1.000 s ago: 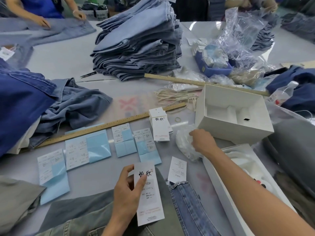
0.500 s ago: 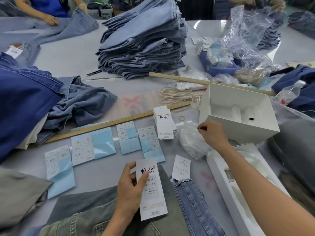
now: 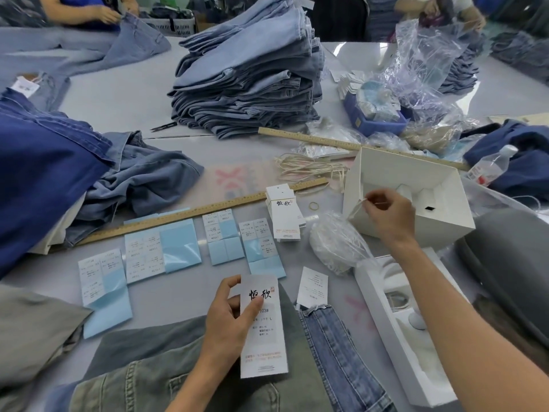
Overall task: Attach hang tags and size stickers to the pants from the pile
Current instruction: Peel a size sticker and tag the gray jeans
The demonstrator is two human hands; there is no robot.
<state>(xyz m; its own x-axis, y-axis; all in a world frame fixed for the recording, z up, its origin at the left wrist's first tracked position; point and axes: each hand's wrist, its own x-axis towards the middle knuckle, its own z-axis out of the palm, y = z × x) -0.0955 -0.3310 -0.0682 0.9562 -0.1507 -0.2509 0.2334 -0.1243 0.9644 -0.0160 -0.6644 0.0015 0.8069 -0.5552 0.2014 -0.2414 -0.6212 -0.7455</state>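
My left hand point(image 3: 227, 319) holds a white hang tag point(image 3: 264, 331) with black characters over grey-green pants point(image 3: 166, 379) at the near edge. My right hand point(image 3: 387, 214) pinches a thin white string point(image 3: 355, 211) lifted above a clear plastic bag of strings point(image 3: 337, 243). A stack of hang tags point(image 3: 283, 214) stands beside a wooden ruler point(image 3: 190, 212). Several blue sheets of size stickers point(image 3: 162, 254) lie in a row below the ruler. A tall pile of folded light-blue jeans point(image 3: 249, 75) sits at the back centre.
A white open box point(image 3: 416, 203) stands right of my right hand, a long white box point(image 3: 398, 325) below it. Dark blue denim point(image 3: 41, 171) heaps on the left. A loose tag point(image 3: 313, 288), beige cords point(image 3: 309, 168), scissors point(image 3: 162, 126), a water bottle point(image 3: 490, 166), other people's hands far back.
My right hand rose from the plastic bag and moved right, drawing out a thin white string. My left hand keeps the hang tag in about the same place.
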